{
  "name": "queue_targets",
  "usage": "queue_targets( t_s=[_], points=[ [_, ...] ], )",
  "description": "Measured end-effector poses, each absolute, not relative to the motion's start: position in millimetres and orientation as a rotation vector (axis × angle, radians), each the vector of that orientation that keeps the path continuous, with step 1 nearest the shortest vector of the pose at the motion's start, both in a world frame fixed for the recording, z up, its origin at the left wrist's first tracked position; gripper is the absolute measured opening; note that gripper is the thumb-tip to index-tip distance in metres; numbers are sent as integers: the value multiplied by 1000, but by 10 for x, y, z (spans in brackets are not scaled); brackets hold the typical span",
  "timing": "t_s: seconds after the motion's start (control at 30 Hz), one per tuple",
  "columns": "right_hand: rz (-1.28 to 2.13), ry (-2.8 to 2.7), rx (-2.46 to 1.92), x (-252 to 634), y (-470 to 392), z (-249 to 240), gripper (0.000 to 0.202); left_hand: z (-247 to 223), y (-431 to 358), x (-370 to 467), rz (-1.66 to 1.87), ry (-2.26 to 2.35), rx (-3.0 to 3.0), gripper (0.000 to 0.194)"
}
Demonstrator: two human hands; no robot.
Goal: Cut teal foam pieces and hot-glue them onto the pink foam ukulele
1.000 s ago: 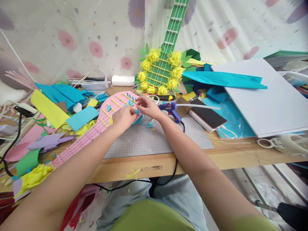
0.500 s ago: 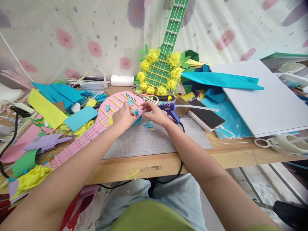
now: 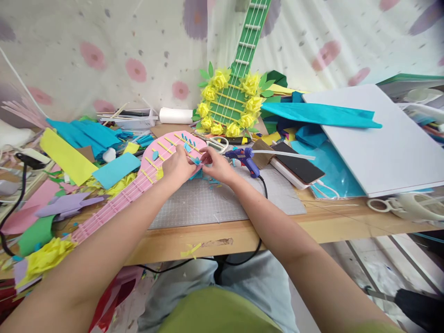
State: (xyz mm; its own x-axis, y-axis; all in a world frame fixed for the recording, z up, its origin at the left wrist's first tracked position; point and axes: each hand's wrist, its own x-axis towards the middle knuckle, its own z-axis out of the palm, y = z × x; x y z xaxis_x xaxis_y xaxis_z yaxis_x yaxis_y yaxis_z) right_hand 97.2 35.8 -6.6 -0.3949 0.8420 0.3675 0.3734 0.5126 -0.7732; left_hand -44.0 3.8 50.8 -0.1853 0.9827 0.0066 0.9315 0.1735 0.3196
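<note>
A pink paper guitar (image 3: 150,150) with yellow strips and small blue pieces lies slanted on the table, its neck toward the lower left. Over its round body, my left hand (image 3: 176,165) pinches a small blue paper piece (image 3: 196,161). My right hand (image 3: 217,165) meets it from the right, fingers closed at the same blue piece, and its fingertips partly cover one another. Just right of that hand a purple glue gun (image 3: 244,159) rests with a white glue stick in its back. More blue paper shows below the fingers.
Behind stands a green paper guitar (image 3: 227,99) ringed with yellow flowers. White scissors (image 3: 219,144) lie close behind my hands. A grey cutting mat (image 3: 222,206), a phone (image 3: 298,163) and a white board (image 3: 385,148) are to the right. Coloured paper scraps (image 3: 67,157) cover the left.
My right hand has moved left and its fingers have closed in on the blue paper piece beside my left hand. The left hand has hardly moved.
</note>
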Motion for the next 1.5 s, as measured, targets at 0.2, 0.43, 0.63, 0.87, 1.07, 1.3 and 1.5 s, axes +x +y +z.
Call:
queue_targets(
  t_s=[0.2,0.43,0.63,0.87,1.07,1.3,1.5],
  points=[
    [837,-1921,-992,971,342,-61,42,498,32,-405,363,2272,1843,44],
    [921,-1845,-969,989,338,-93,42,495,57,-368,317,2321,1876,48],
    [938,-1848,-959,986,329,-109,42,507,52,-342,301,2367,1911,49],
    [944,-1841,-975,1003,317,-86,40,495,46,-320,303,2368,1921,55],
    [934,-1845,-986,1007,316,-86,40,471,69,-319,340,2356,1915,53],
    [916,-1851,-995,1012,307,-79,39,499,26,-335,425,2254,1905,53],
    [856,-1882,-1032,1027,299,-73,42,673,110,-598,920,1981,1802,43]
  ],
)
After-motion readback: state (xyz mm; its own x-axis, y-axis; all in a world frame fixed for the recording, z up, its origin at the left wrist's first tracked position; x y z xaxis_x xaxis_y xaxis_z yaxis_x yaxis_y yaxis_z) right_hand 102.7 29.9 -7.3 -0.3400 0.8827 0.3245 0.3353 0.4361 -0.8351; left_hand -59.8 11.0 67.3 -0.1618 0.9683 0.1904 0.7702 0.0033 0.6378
